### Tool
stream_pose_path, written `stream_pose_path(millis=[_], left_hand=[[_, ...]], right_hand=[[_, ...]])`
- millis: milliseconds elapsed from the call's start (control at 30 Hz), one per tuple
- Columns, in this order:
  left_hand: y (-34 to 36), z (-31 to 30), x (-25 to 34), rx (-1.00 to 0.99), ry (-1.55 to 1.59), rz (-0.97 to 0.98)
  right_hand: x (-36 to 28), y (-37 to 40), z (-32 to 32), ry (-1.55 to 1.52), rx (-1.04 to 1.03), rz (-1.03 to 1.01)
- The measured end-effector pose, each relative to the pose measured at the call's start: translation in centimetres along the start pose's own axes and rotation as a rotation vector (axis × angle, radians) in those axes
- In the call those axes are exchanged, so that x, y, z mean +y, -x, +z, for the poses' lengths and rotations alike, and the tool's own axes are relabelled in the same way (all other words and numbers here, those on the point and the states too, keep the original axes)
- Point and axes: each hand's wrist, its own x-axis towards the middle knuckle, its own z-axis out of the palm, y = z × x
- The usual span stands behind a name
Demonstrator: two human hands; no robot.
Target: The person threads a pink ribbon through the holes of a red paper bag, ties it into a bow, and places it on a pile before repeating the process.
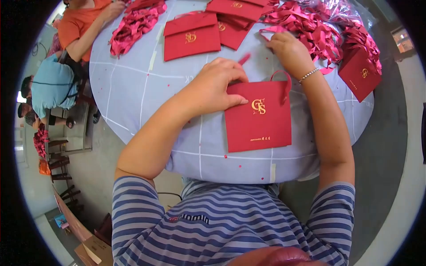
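A red paper gift bag with gold lettering lies flat on the cloth-covered table in front of me. My left hand is closed on its upper left corner, the thumb on the front and the fingers behind. A ribbon loop rises from the bag's top right edge. Beyond it, my right hand is closed in a pinch on a red ribbon at the edge of a ribbon pile. The fingertips are partly hidden.
Several red bags lie stacked at the far side. Another bag and more ribbons sit at the right, with clear plastic wrap behind. A second ribbon heap lies far left, near a person in orange. A person in blue sits beyond.
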Motion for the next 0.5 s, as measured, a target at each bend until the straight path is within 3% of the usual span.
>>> stream_pose_path(millis=[100, 167, 200, 300, 367, 400, 433, 500], left_hand=[[-0.1, 0.1, 0.0, -0.033, 0.04, -0.035], [0.0, 0.4, -0.1, 0.002, 0.077, -0.023], [0.1, 0.4, 0.0, 0.039, 0.094, -0.01], [0.0, 0.3, 0.4, 0.074, 0.054, -0.017], [0.1, 0.6, 0.5, 0.142, 0.084, -0.028], [0.0, 0.3, 0.5, 0.089, 0.077, -0.059], [0.0, 0.0, 0.6, 0.036, 0.071, -0.09], [0.1, 0.1, 0.6, 0.054, 0.078, -0.102]], right_hand=[[-1.2, 0.3, -1.2, -0.205, 0.175, 0.099], [-3.5, 0.5, -3.5, -0.468, 0.178, 0.226], [-5.0, 0.4, -4.7, -0.451, 0.201, 0.167], [-9.4, 0.9, -7.3, -0.817, -0.103, 0.259], [-11.5, 0.6, -7.2, -0.739, -0.111, 0.139], [-11.7, 0.9, -5.9, -0.665, 0.032, 0.066], [-11.6, 1.0, -5.7, -0.673, 0.039, 0.06], [-11.2, 1.6, -5.9, -0.531, -0.125, 0.155]])
